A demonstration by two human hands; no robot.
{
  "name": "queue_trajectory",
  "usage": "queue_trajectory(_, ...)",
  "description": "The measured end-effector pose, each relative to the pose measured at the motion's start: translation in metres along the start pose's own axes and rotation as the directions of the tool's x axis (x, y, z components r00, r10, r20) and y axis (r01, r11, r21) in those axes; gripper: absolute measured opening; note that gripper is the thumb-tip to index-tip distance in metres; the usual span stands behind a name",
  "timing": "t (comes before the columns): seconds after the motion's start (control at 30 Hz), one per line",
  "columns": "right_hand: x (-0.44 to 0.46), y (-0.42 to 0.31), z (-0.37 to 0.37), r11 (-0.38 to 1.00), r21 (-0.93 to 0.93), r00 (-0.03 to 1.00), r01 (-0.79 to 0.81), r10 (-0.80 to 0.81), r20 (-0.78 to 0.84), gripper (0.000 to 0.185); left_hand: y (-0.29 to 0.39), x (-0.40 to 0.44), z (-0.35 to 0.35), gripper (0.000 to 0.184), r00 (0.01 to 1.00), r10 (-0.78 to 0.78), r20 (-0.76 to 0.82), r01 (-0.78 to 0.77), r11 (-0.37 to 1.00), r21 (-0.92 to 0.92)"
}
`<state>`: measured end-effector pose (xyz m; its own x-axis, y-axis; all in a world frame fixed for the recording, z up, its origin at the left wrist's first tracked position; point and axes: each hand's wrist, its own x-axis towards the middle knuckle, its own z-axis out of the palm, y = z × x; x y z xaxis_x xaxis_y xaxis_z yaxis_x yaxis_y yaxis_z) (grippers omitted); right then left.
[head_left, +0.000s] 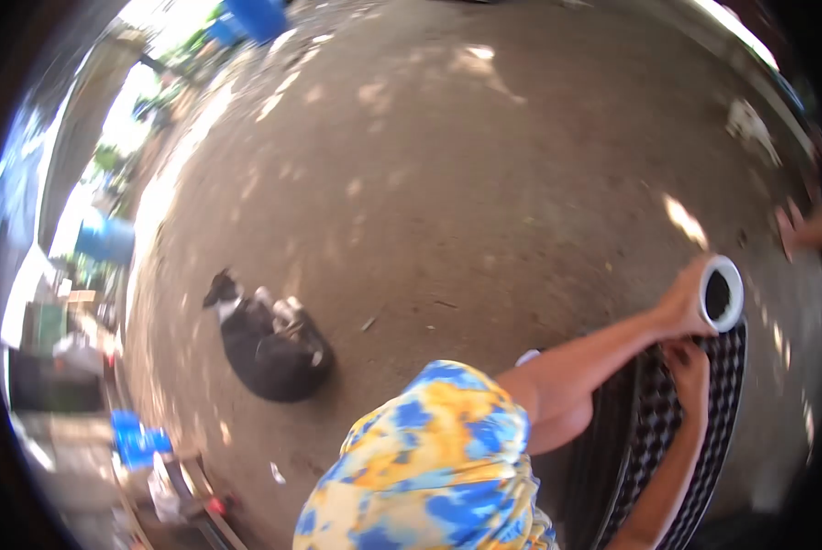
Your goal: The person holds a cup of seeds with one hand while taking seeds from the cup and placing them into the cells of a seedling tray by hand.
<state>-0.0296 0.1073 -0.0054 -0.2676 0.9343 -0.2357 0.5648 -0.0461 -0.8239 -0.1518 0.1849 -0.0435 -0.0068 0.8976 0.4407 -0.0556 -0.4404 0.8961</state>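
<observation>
My left hand is wrapped round a white cup with dark stuff inside. The cup's mouth faces towards me, above the far end of a black tray with rows of small cells. Just below the cup, my right hand is over the tray with its fingers curled together. Whatever those fingertips pinch, if anything, is too small to make out. Blue, yellow and white patterned clothing covers part of my body beside the tray.
A black and white dog lies curled on the bare dirt ground. A white animal is at the far right, near another person's limb. Blue containers and household clutter line the left side.
</observation>
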Motion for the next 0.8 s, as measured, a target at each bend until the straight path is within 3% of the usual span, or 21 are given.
queue_trajectory(0.23, 0.004, 0.014, 0.006, 0.99, 0.127, 0.998, -0.056, 0.056, 0.008, 0.01, -0.005, 0.0, 0.005, 0.102, 0.999, 0.031, -0.04, -0.029, 0.998, 0.054)
queue_trajectory(0.4, 0.005, 0.002, 0.005, 0.999, -0.002, 0.999, -0.038, 0.038, 0.002, 0.012, -0.012, 0.007, 0.012, 0.099, 1.0, -0.008, -0.027, 0.006, 0.996, -0.086)
queue_trajectory(0.47, 0.004, -0.003, 0.004, 0.996, -0.09, 1.0, 0.0, -0.001, -0.009, 0.016, -0.003, 0.004, 0.006, 0.097, 0.985, 0.127, -0.12, -0.126, 0.992, 0.02)
queue_trajectory(0.53, -0.001, -0.011, 0.005, 0.988, -0.148, 0.998, 0.048, -0.053, -0.031, 0.017, 0.013, 0.005, -0.008, 0.092, 0.988, 0.117, -0.101, -0.116, 0.993, 0.011)
queue_trajectory(0.57, -0.002, -0.007, 0.005, 0.976, -0.174, 0.989, 0.128, -0.139, -0.051, 0.018, 0.021, 0.011, -0.016, 0.095, 0.998, 0.042, 0.039, -0.04, 0.998, -0.058)
queue_trajectory(0.63, -0.007, -0.019, 0.0, 0.979, -0.2, 0.997, 0.041, -0.053, -0.057, 0.02, 0.017, 0.007, -0.015, 0.089, 0.997, 0.066, 0.032, -0.064, 0.997, -0.041)
queue_trajectory(0.73, -0.006, -0.008, -0.006, 0.996, -0.052, 0.992, -0.074, 0.069, -0.102, 0.019, 0.018, 0.011, -0.014, 0.088, 0.995, 0.075, 0.066, -0.068, 0.993, -0.097)
queue_trajectory(0.8, -0.004, -0.005, -0.009, 0.996, -0.079, 0.987, -0.032, 0.019, -0.158, 0.018, 0.01, 0.009, -0.013, 0.094, 0.994, 0.085, 0.072, -0.082, 0.995, -0.05)
